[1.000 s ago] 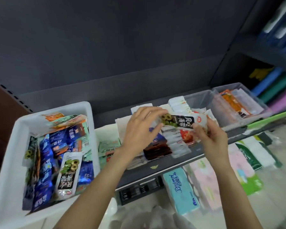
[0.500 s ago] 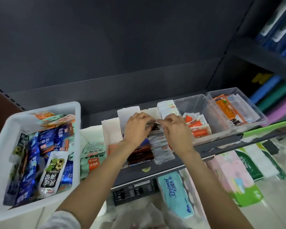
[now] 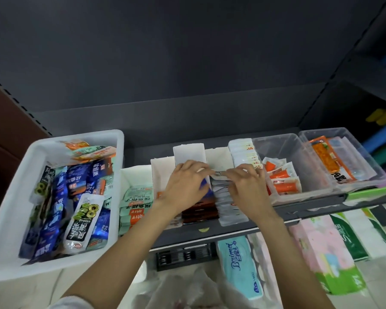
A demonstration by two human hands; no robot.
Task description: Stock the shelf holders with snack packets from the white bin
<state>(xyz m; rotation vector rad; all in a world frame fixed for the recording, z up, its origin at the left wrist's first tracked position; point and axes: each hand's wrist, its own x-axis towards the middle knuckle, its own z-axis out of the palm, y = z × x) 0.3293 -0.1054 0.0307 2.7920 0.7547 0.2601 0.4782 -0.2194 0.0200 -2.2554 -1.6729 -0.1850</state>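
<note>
Both hands seated a snack packet in the white holder, mid-shelf.

Nearest, I read "Breeze" on a tissue pack (image 3: 240, 264). My left hand (image 3: 185, 186) and right hand (image 3: 246, 188) pinched the packet (image 3: 218, 173), its long axis running left-right between them, over the holder (image 3: 218, 157). The white bin (image 3: 16, 186) lay left, nearer the left hand.
</note>
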